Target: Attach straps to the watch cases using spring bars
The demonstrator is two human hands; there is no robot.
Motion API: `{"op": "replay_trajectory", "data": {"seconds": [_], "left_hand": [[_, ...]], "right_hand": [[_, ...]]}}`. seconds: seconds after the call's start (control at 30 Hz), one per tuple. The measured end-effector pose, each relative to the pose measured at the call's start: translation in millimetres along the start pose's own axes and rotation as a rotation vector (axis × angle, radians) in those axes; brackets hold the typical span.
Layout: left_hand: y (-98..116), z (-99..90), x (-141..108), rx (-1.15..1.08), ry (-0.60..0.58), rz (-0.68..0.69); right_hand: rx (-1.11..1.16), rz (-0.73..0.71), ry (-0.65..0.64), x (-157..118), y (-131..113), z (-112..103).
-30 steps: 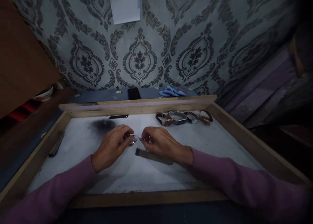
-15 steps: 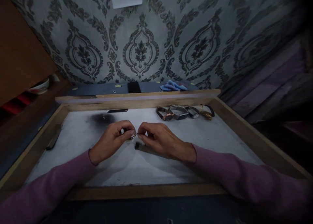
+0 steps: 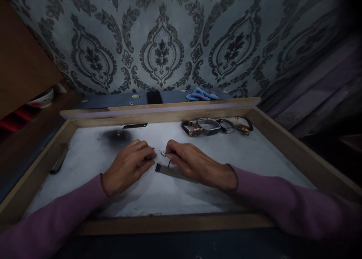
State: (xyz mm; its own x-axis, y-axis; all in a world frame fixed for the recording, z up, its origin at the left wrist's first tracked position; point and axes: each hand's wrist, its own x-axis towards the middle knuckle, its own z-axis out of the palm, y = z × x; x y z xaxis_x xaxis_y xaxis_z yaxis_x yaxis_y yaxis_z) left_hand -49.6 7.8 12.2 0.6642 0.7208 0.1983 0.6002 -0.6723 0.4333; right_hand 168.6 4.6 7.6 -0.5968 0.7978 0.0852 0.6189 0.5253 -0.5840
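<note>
My left hand (image 3: 128,166) is over the white surface left of the middle, its fingers curled together; a tiny dark tip shows at the fingertips, too small to name. Across a narrow gap, my right hand (image 3: 195,163) pinches a small thin metal piece (image 3: 163,153), whose looped end sticks out to the left. A thin dark bit shows below the right fingertips. Partly under the right hand lies a flat grey strip (image 3: 169,171) with a dark end. Several wristwatches (image 3: 209,126) stand in a row at the back right.
A wooden frame (image 3: 181,223) with raised edges surrounds the white surface. A dark blade (image 3: 135,126) lies at the back, a dark-handled tool (image 3: 59,159) at the left edge. Behind the frame are a blue cloth (image 3: 202,94) and a black object (image 3: 154,97).
My hands have moved apart slightly; the small metal piece between both hands is now at my right fingertips only. The view has shifted a little.
</note>
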Motion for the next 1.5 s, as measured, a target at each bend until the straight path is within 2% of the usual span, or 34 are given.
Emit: {"op": "replay_trajectory", "data": {"seconds": [0.27, 0.43, 0.6, 1.2, 1.5], "left_hand": [[-0.2, 7.6, -1.2, 0.079, -0.087, 0.075], [-0.4, 7.4, -1.3, 0.059, -0.111, 0.065], [0.6, 8.1, -0.5, 0.016, -0.137, 0.03], [5.9, 11.4, 5.4, -0.046, -0.118, -0.044], [4.8, 15.0, 4.2, -0.039, -0.095, -0.019]], "right_hand": [[-0.105, 0.054, -0.148, -5.7, 1.7, 12.4], [-0.067, 0.085, -0.15, -2.2, -1.5, 7.3], [-0.094, 0.1, -0.212, -0.9, -7.5, 0.0], [-0.191, 0.054, -0.251, -3.2, -13.6, -4.5], [-0.197, 0.082, -0.295, -1.5, -15.7, -7.4]]}}
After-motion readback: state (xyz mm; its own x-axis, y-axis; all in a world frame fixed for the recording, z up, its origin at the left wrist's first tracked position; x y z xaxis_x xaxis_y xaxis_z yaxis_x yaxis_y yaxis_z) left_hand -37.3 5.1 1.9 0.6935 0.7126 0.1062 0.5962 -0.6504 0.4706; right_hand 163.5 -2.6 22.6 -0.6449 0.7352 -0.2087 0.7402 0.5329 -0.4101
